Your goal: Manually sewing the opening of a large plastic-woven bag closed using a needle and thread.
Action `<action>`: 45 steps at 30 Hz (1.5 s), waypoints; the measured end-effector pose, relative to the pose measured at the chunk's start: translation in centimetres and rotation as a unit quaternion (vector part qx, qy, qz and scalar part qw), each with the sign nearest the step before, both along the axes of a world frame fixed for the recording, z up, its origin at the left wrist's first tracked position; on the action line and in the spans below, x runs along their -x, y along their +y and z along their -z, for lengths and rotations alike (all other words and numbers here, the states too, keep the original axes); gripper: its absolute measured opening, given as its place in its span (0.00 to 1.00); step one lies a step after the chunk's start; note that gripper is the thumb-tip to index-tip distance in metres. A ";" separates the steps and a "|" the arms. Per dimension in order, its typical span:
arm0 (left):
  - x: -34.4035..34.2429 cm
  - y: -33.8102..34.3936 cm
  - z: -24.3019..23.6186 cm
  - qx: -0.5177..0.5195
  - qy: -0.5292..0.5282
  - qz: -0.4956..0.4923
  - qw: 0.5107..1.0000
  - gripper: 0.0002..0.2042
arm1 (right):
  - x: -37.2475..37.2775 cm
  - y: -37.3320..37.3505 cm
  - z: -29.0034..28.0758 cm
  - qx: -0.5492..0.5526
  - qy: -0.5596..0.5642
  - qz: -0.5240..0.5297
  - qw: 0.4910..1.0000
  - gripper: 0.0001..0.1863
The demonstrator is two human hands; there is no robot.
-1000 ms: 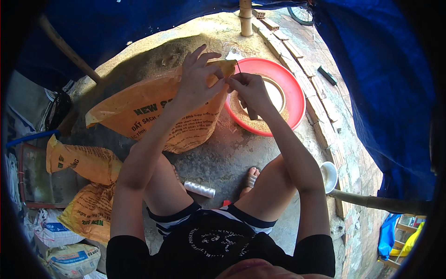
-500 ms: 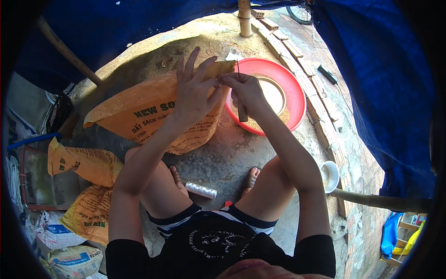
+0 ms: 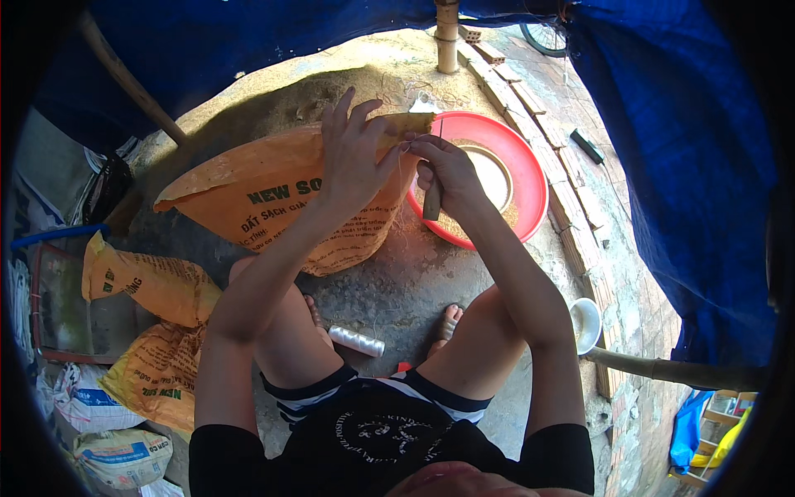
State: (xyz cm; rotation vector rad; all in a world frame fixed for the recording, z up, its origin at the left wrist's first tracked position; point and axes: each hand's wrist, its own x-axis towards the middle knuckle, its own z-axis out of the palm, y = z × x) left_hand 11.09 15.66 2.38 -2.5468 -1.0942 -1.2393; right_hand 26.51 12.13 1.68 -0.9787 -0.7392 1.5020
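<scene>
My left hand (image 3: 354, 161) is at the open top edge of a large orange printed sack (image 3: 281, 186). Its outer fingers are raised and spread, while the thumb and index finger close on a thin pale thread (image 3: 401, 176) near my right fingertips. My right hand (image 3: 451, 172) grips the wooden handle of a slim pointed tool (image 3: 431, 202). The thin metal shaft stands upright beside the sack's corner; its exact kind is unclear. My right thumb and forefinger also meet at the thread. Loose strands hang down the sack's right side.
A red basin (image 3: 530, 157) of grain holds a round pale-centred tray (image 3: 494, 178). A white thread spool (image 3: 356, 341) lies between my feet. Smaller orange sacks (image 3: 161, 286) stand left. Bricks (image 3: 571, 199), a metal bowl (image 3: 585, 325) and a bamboo pole (image 3: 662, 369) lie right.
My left thumb has come up and right, close to my right fingertips. The view has shifted slightly. My right hand still holds the tool upright.
</scene>
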 end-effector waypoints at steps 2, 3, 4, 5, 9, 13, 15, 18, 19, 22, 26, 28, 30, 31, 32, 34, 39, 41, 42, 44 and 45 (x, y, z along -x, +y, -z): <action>-0.1 0.0 -0.1 0.012 0.000 -0.003 1.000 0.08 | 0.0 0.1 0.1 -0.007 0.003 -0.004 1.000 0.10; -0.1 0.0 0.0 0.012 -0.002 -0.004 1.000 0.08 | 0.0 0.1 0.1 -0.007 0.002 -0.006 1.000 0.10; -0.3 0.1 0.1 0.020 0.008 -0.009 1.000 0.08 | -0.1 0.2 0.2 -0.005 0.012 -0.007 1.000 0.10; -0.4 0.1 0.2 0.028 0.018 -0.013 0.999 0.09 | -0.1 0.2 0.4 -0.003 0.021 -0.007 1.000 0.10; -0.8 0.3 0.2 0.069 0.007 -0.025 0.997 0.08 | -0.3 0.3 0.8 0.011 0.019 -0.005 1.000 0.10; -1.0 0.5 0.3 0.098 0.002 -0.030 0.995 0.07 | -0.2 0.4 1.1 0.001 0.003 0.010 1.000 0.11; -1.0 0.6 0.1 0.104 0.010 -0.039 0.994 0.07 | -0.3 0.3 1.0 -0.003 -0.014 0.014 1.000 0.11; -0.2 0.8 -0.4 0.122 0.001 -0.024 0.992 0.06 | 0.1 0.1 0.7 -0.014 -0.077 0.018 0.997 0.11; 0.0 0.8 -0.5 0.122 0.004 -0.017 0.992 0.05 | 0.0 0.0 0.7 -0.019 -0.115 0.021 0.993 0.10; 1.0 1.2 -1.3 0.184 -0.014 0.019 0.983 0.04 | -0.1 0.1 0.9 -0.041 -0.185 0.028 0.982 0.10; 3.5 1.5 -2.8 0.384 -0.071 0.106 0.914 0.09 | 0.5 -0.7 0.0 -0.074 -0.278 0.030 0.957 0.11; 5.1 0.6 -4.4 0.367 -0.114 0.119 0.916 0.09 | 0.7 -0.5 0.2 -0.097 -0.280 0.045 0.954 0.11; 6.8 0.1 -5.9 0.349 -0.158 0.136 0.914 0.08 | 0.4 -0.2 0.4 -0.118 -0.283 0.063 0.950 0.11; 7.8 0.0 -6.5 0.376 -0.184 0.160 0.894 0.08 | 0.2 0.0 0.4 -0.098 -0.313 0.076 0.942 0.11; 8.9 -0.1 -7.0 0.401 -0.210 0.182 0.873 0.08 | 0.0 0.2 0.5 -0.078 -0.341 0.087 0.933 0.12; 10.5 -0.5 -7.9 0.425 -0.223 0.196 0.855 0.08 | -0.2 0.8 0.8 -0.110 -0.339 0.121 0.926 0.12; 14.5 -1.4 -8.9 0.483 -0.261 0.282 0.787 0.08 | -0.4 1.0 -0.3 -0.162 -0.285 0.145 0.933 0.18; 16.0 -1.9 -8.9 0.420 -0.191 0.362 0.810 0.07 | -0.6 1.0 -0.5 -0.127 -0.274 0.125 0.945 0.21; 16.7 -2.5 -9.2 0.420 -0.190 0.360 0.811 0.07 | -0.8 1.3 -0.2 -0.117 -0.286 0.111 0.945 0.21; 17.4 -3.7 -9.8 0.480 -0.085 0.409 0.771 0.06 | -1.3 1.8 0.4 -0.103 -0.303 0.104 0.942 0.21; 17.6 -3.8 -9.7 0.479 -0.084 0.412 0.771 0.06 | -1.5 1.9 0.6 -0.103 -0.303 0.107 0.941 0.21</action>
